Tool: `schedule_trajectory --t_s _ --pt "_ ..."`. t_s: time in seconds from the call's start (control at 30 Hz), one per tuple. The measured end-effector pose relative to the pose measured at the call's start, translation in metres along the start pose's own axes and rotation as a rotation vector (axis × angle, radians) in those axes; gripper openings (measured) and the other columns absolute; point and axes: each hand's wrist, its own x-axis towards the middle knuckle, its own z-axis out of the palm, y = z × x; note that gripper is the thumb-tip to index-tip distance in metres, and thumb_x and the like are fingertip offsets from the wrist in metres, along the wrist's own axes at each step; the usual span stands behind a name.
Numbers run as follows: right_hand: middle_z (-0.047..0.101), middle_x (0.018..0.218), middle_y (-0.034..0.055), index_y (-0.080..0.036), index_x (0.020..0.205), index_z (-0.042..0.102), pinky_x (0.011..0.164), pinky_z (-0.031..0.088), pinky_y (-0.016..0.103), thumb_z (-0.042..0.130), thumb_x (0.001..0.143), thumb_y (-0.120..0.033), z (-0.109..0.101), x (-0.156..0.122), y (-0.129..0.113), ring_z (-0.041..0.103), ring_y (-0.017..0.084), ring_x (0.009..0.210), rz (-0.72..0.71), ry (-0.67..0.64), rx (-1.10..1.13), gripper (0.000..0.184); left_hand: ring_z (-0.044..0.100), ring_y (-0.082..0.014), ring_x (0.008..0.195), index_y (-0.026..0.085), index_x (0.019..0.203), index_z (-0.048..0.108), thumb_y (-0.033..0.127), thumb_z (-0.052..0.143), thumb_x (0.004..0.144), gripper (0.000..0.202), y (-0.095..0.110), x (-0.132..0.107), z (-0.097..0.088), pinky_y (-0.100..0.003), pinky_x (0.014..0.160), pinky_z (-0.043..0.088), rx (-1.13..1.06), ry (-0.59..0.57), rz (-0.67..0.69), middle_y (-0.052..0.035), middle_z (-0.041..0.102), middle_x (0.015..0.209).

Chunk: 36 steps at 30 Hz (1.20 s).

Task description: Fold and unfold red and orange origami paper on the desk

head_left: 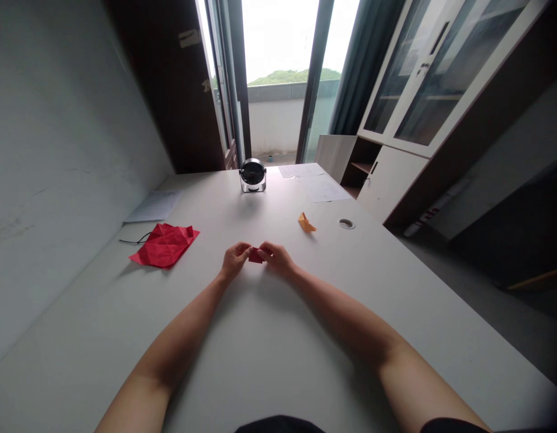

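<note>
Between my two hands is a small folded piece of dark red paper (255,256), held just above the white table. My left hand (235,258) pinches its left edge between thumb and fingers. On the other side, my right hand (276,257) grips the upper right part, its fingers covering that corner. How the paper is folded inside the fingers cannot be made out. A folded orange paper shape (306,223) lies beyond my right hand. To the left of my hands rests a large creased red sheet (164,245) with a thin black cord (134,242) beside it.
A small round device on a metal stand (253,174) stands near the far edge of the white table (278,361). A white roll of tape (346,224) lies at the right. Paper sheets (325,187) lie at the back right, another stack (152,206) by the left wall.
</note>
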Motion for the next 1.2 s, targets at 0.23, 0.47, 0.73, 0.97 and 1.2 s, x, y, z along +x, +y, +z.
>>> schedule_trajectory --t_s 0.23,0.47,0.73,0.97,1.2 --pt "0.064 0.067 -0.0004 -0.02 0.079 0.066 0.061 0.04 0.024 0.057 0.091 -0.035 -0.001 0.001 0.0 0.053 0.012 0.06 -0.05 0.043 -0.031 0.022 0.066 -0.0167 0.072 0.017 0.089 0.07 0.043 0.066 0.086 0.026 0.004 -0.003 0.001 -0.028 0.07 0.053 0.047 -0.033 0.03 -0.0041 0.071 0.081" --pt "0.069 0.076 0.0007 -0.02 0.088 0.067 0.067 0.046 0.026 0.057 0.09 -0.033 -0.003 0.002 -0.001 0.059 0.013 0.067 -0.077 0.121 0.01 0.016 0.065 -0.0167 0.071 0.018 0.088 0.071 0.043 0.068 0.084 0.026 0.0 -0.001 0.001 -0.028 0.068 0.053 0.045 0.0 0.026 -0.0041 0.071 0.08" --pt "0.07 0.088 0.0036 -0.02 0.092 0.068 0.07 0.049 0.026 0.057 0.091 -0.034 -0.001 0.002 -0.006 0.061 0.015 0.076 -0.116 0.066 0.047 0.017 0.063 -0.0165 0.074 0.021 0.087 0.071 0.036 0.064 0.088 0.017 0.014 -0.003 0.0 -0.029 0.07 0.051 0.219 0.018 0.156 -0.0042 0.07 0.086" --pt "0.069 0.088 0.0046 -0.021 0.091 0.07 0.072 0.049 0.028 0.058 0.093 -0.034 -0.006 0.0 -0.012 0.06 0.015 0.073 -0.105 0.053 0.007 0.018 0.061 -0.0169 0.072 0.022 0.086 0.07 0.031 0.063 0.088 0.011 0.03 -0.008 0.001 -0.03 0.069 0.05 0.327 -0.001 0.236 -0.0048 0.068 0.084" --pt "0.067 0.084 0.0038 -0.02 0.087 0.068 0.071 0.048 0.027 0.059 0.092 -0.035 -0.004 -0.001 -0.009 0.059 0.014 0.071 -0.113 0.063 -0.008 0.018 0.061 -0.0166 0.073 0.022 0.084 0.07 0.029 0.066 0.086 0.008 0.036 -0.009 0.003 -0.03 0.071 0.05 0.274 0.004 0.235 -0.004 0.066 0.082"
